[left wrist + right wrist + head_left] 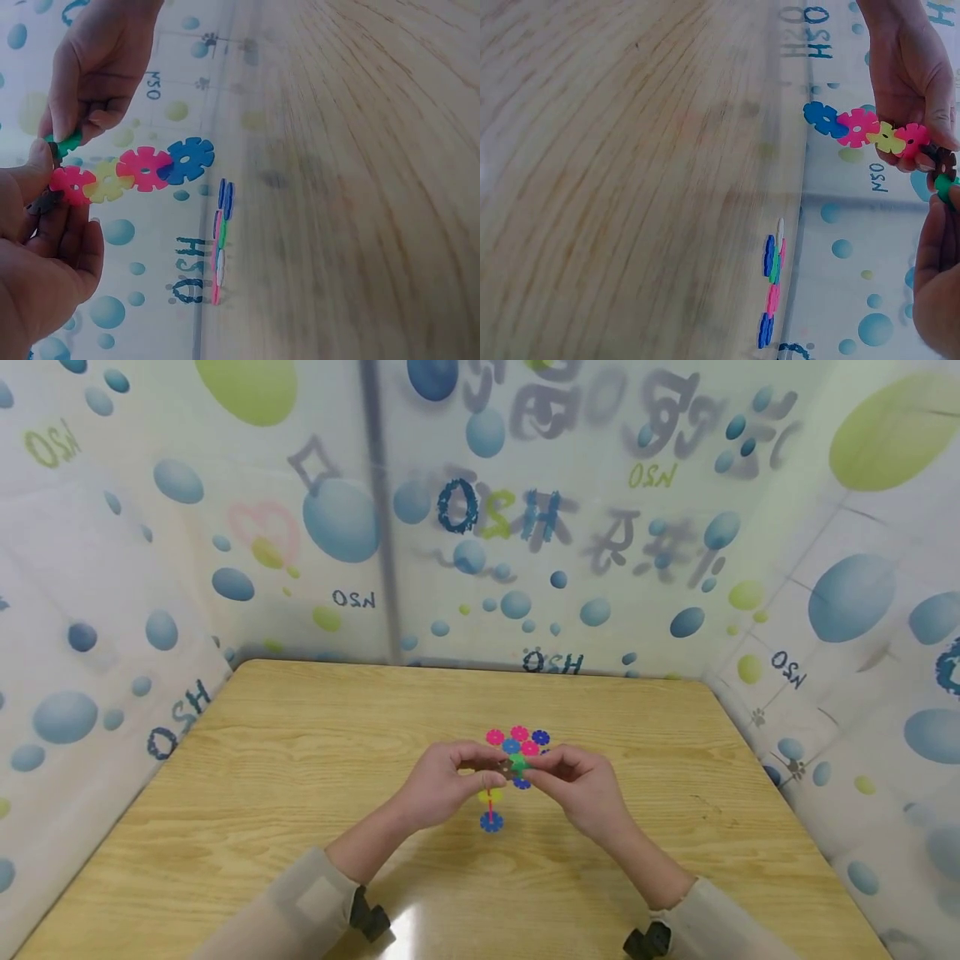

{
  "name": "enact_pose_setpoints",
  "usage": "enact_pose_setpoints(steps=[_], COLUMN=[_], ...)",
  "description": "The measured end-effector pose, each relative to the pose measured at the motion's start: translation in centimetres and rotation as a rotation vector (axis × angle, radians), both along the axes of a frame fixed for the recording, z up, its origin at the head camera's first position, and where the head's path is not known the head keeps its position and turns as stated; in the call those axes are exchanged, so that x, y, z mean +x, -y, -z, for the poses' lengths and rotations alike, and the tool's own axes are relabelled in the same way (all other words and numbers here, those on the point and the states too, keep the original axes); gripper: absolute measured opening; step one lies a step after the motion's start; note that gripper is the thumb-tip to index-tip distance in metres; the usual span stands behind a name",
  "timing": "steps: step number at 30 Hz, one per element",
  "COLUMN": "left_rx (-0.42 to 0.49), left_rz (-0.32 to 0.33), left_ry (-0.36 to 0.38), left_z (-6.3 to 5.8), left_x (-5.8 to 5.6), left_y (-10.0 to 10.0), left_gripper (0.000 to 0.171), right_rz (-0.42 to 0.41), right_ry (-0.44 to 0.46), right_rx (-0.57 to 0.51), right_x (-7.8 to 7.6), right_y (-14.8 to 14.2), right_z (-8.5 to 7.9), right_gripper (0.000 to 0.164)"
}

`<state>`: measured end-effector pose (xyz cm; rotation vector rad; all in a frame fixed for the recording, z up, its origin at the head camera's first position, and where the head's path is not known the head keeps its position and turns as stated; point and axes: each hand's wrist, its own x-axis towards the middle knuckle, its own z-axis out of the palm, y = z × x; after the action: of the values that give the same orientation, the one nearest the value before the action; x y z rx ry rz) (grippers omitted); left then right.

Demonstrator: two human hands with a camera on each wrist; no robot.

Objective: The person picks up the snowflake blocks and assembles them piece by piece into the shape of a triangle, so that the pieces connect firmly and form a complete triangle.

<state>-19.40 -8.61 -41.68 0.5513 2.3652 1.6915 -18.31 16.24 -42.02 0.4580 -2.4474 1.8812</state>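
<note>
In the head view my left hand (442,787) and right hand (588,789) meet above the table. Thumb and fingers of the left hand pinch a dark brown notched disc (946,162) at the top of a chain of snowflake discs. From it extend a pink disc (912,140), a yellow disc (886,138), another pink disc (857,127) and a blue disc (824,120) at the free end. Between the right thumb and fingers is a green disc (518,764), held against the brown one. Fingers partly hide where those two touch.
Loose snowflake discs lie flat on the wooden table (300,752) beyond the hands, among them a pink disc (495,737), a dark blue disc (541,737) and a light blue disc (511,747). Printed curtains (465,585) enclose the table's back and sides.
</note>
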Motion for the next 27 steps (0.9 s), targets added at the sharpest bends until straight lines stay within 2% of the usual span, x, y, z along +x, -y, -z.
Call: enact_pose_setpoints(steps=[7, 13, 20, 27], left_rx=[-0.008, 0.013, 0.018, 0.043], left_rz=[0.017, 0.020, 0.086, 0.081], left_ry=[-0.002, -0.018, -0.006, 0.012], left_z=[0.45, 0.57, 0.53, 0.45], left_x=[-0.47, -0.56, -0.57, -0.26], left_y=[0.16, 0.27, -0.13, -0.63], left_gripper=[0.029, 0.029, 0.038, 0.031], right_rz=[-0.016, -0.066, -0.085, -0.090], right_ry=[0.006, 0.071, 0.101, 0.135], right_rx=[0.009, 0.002, -0.002, 0.007], right_x=[-0.32, -0.48, -0.42, -0.46], right_y=[-0.10, -0.50, -0.64, -0.64], right_z=[-0.17, -0.31, -0.39, -0.62], right_gripper=[0.013, 0.020, 0.022, 0.026])
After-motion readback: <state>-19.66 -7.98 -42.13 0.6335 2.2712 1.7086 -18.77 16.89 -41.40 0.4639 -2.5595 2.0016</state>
